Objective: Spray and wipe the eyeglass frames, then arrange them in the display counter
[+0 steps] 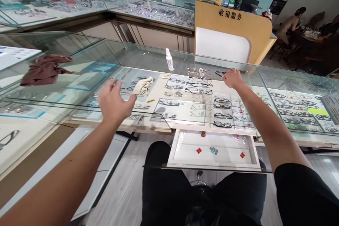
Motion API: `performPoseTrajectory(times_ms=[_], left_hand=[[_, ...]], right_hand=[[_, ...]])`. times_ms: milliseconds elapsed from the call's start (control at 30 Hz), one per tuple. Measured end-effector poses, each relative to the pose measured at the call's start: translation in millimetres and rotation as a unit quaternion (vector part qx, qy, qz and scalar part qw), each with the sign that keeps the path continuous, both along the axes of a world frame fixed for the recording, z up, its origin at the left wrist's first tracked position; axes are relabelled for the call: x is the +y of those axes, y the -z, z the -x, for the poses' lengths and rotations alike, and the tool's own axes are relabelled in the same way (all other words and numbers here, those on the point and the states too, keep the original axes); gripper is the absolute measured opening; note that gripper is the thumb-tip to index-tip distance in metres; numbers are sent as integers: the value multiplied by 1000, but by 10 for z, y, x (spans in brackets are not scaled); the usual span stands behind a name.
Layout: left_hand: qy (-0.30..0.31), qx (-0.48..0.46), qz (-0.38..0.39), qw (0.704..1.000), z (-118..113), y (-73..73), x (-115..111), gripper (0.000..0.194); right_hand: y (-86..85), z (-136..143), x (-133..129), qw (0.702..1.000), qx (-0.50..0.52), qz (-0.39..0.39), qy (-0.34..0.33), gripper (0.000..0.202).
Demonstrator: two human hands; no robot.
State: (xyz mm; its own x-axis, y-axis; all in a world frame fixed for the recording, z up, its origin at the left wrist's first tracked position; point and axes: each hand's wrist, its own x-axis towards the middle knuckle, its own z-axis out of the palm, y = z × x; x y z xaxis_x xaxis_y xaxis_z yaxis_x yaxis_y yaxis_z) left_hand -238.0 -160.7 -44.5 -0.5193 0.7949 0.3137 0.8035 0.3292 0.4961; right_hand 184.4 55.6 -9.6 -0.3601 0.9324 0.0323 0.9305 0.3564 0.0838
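Observation:
My left hand (114, 101) hovers over the glass counter (127, 51) with fingers spread, holding nothing. Close to it lie a crumpled cream cloth (143, 86) and a short yellow stick (150, 101). At the counter's far side, my right hand (233, 78) has its fingers closed at the end of a dark pair of eyeglasses (219, 73); the fingertips are partly hidden. Left of that hand is a column of several eyeglasses (199, 84). A white spray bottle (170, 60) stands upright farther back.
A brown cloth (47, 70) lies on the glass at left. Below the counter, an open white drawer (182, 153) holds small red packets. Eyeglasses on trays (222, 116) show through the glass. Beyond stand a wooden cashier desk (206, 16) and people seated at far right.

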Motion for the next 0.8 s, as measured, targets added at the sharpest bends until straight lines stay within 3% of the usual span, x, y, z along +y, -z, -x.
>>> performPoseTrajectory(times_ms=[133,267,367,467,533,633,733,800], left_hand=[[8,-5,31,999,-6,-14,-2,102],[15,2,27,1000,-18,-24,-17,102],[22,10,22,999,-22,-32,-26,100],[19,13,31,999,-29,-48,-22,98],[17,18,41,999,-37,-64,-19,98],[19,27,55,998,-43,-87,-20,98],[18,30,62,997,-37,-98,-24,95],[16,30,65,997,-35,-102,-25,93]], right_hand=[[-145,2,-215,997,75,-23,-21,53],[-486,-1,-968,980,153,1,-131,53],[-771,-16,-1754,937,202,137,-250,48],[-825,-31,-2406,877,184,314,-315,43],[-644,-23,-2660,862,151,363,-321,40],[-119,17,-2740,885,75,378,-261,47],[457,29,-2514,934,31,322,-151,52],[752,-14,-2256,967,19,241,-79,55]])
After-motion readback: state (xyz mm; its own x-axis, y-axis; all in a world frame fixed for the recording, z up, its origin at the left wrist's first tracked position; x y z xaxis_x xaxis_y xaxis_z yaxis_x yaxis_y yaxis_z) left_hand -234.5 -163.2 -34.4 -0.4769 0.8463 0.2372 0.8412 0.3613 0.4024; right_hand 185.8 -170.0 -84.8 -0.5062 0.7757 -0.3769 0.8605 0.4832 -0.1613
